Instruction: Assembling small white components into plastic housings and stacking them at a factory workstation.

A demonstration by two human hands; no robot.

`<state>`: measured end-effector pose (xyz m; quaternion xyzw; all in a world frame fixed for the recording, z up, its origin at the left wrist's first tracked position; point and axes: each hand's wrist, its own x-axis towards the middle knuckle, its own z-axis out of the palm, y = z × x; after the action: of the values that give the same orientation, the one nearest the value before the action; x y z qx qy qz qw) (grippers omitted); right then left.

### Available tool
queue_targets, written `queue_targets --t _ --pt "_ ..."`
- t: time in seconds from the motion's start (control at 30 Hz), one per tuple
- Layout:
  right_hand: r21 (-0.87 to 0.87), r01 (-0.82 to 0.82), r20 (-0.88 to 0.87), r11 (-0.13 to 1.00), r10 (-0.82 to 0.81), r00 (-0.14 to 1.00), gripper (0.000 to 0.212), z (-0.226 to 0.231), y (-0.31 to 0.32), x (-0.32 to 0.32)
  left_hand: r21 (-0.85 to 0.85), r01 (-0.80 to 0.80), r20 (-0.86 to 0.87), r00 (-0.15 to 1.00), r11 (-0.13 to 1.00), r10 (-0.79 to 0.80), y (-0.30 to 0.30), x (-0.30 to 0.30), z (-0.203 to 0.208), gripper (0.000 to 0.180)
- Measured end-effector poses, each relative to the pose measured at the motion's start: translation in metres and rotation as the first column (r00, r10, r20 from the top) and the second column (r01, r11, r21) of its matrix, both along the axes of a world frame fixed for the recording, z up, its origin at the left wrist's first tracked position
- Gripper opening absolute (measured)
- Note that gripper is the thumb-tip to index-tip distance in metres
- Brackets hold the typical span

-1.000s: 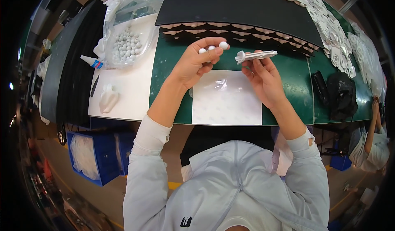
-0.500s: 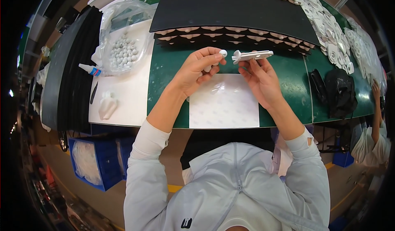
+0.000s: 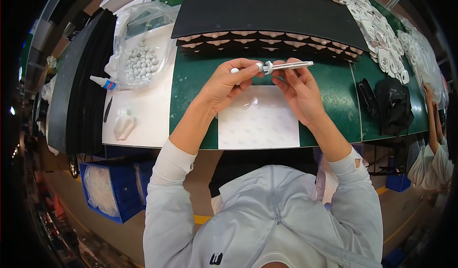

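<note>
My left hand pinches a small white ball between thumb and forefinger. A second white ball shows at the back of those fingers. In my right hand is a long, flat white plastic part, gripped by thumb and fingers and seen nearly edge-on. Its flared left end meets the pinched ball, or comes very close to it; I cannot tell how they fit together. Both hands are above a white sheet on the green table.
To the left, a clear bag holds many white balls, beside a small glue bottle. Stacked black boards with white parts between them stand ahead. A pile of white parts and a black bag lie right, near another person's hand.
My hands have come together, bringing the ball to the flared end of the white part. The second ball has become visible behind my left fingers. At the far right, the other person's arms have shifted.
</note>
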<state>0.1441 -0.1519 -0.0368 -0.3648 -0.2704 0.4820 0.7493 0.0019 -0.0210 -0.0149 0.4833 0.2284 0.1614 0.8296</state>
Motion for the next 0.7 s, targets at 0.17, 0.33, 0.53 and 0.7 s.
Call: queue_targets --t 0.17,0.33,0.53,0.7 --pt "0.021 -0.009 0.028 1.000 0.008 1.000 0.019 -0.002 0.000 0.001 -0.015 0.045 -0.002 0.999 0.999 -0.045 0.001 -0.001 -0.004 0.019" --pt "0.050 -0.020 0.071 0.999 0.017 0.997 0.017 0.001 0.001 -0.002 -0.015 0.062 -0.025 0.998 0.998 -0.062 -0.001 -0.002 0.000 0.017" --pt "0.025 -0.065 0.210 0.998 0.058 0.976 0.018 0.009 0.007 -0.006 0.177 0.153 -0.011 0.988 0.972 -0.154 0.006 -0.002 -0.015 0.019" --pt "-0.044 -0.148 0.563 0.988 0.146 0.813 0.026 0.061 0.042 0.000 0.032 0.076 0.177 0.981 0.997 -0.081 0.009 -0.006 -0.008 0.019"
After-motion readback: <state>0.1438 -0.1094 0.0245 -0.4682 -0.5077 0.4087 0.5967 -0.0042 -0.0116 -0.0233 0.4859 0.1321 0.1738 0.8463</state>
